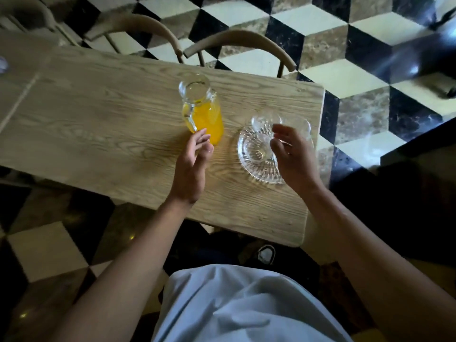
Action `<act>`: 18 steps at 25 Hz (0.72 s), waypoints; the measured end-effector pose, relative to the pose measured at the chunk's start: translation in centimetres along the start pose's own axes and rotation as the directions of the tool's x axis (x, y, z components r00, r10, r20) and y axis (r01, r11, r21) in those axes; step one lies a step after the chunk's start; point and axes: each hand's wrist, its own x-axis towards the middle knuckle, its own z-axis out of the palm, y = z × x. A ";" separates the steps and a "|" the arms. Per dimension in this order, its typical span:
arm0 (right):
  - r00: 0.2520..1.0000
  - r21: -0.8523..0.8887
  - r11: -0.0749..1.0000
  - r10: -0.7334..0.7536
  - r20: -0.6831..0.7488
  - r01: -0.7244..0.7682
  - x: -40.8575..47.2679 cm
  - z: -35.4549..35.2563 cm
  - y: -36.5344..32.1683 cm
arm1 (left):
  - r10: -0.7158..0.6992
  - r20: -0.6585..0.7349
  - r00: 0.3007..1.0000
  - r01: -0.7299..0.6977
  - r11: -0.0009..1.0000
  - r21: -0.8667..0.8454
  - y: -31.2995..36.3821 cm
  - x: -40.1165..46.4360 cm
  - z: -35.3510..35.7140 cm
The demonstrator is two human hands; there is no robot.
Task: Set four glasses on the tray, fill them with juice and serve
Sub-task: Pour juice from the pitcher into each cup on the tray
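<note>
Glasses [266, 122]: clear, grouped on the tray [256, 169] at right of centre in the frame, near the table's right end. At least two rims showed at the tray's far side; the full count could not be told, since glass on glass blurred together and the right hand covered part of the group. None held visible juice.

Tray: round, cut clear glass, flat on the table [98, 119].

Jug [203, 114]: glass, handled, open-topped, well filled with orange juice, standing at frame centre just left of the tray, apart from it.

Left hand [192, 166]: fingers loosely curled, tips beside the jug's lower handle, grasping nothing; contact with the glass could not be confirmed.

Right hand [293, 156]: over the tray's right part, fingers relaxed and spread, holding nothing.

Stage, judged: glasses set or nearly so, pouring not begun.

Risks, judged: the tray sat close to the table's right edge, so a nudge could carry it off onto the tiled floor [357, 70]. A full jug lifted by one hand might slop at first tilt. Closely packed glasses might catch the spout or knock together.

Surroundings: two chairs [237, 43] tucked at the table's far side, upper centre; a dark counter at the right edge. Nothing lay between jug and tray.
</note>
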 end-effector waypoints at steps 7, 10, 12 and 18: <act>0.992 0.053 0.998 -0.035 0.120 0.028 2.2 8.4 -4.2 | -0.102 -0.163 0.981 0.099 0.995 -0.031 -2.2 0.6 -6.8; 0.995 0.070 0.998 -0.006 0.101 -0.001 3.5 12.0 -4.8 | -0.187 -0.155 0.970 0.184 0.982 -0.035 -4.8 3.8 -9.2; 0.995 0.039 0.999 0.016 0.101 -0.020 4.1 13.7 -4.7 | -0.221 -0.108 0.969 0.222 0.975 -0.006 -6.2 6.6 -10.1; 0.998 0.022 0.998 0.053 -0.016 -0.052 4.9 17.4 -3.5 | -0.202 0.208 0.957 0.186 0.978 0.092 -10.3 16.4 -10.0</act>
